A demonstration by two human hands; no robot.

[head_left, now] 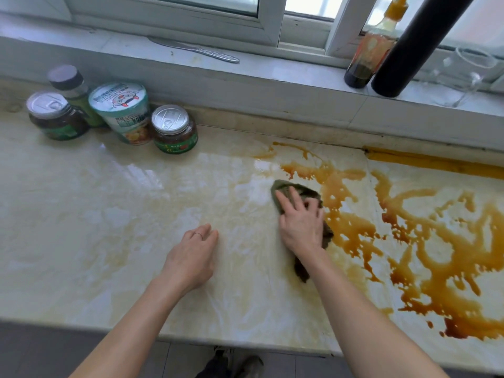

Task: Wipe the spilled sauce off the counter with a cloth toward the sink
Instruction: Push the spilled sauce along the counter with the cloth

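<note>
Domestic kitchen: marble-look counter (109, 214) w/ food jars (174, 129), sauce bottle (373, 47) on window sill (245, 75)

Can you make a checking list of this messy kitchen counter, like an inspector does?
Surface: pale counter, streaky on the left, brown sauce spread over the right part.
Job's things: green cloth at the sauce's left edge; sink not in view.
Clutter: two jars, a tub and a bottle at back left.
Hands: right hand grips the cloth, pressing down; left hand rests on the counter, fingers relaxed.
Cables: nothing seen.
Surroundings: window sill with a knife, sauce bottle, black cylinder, glass.
</note>
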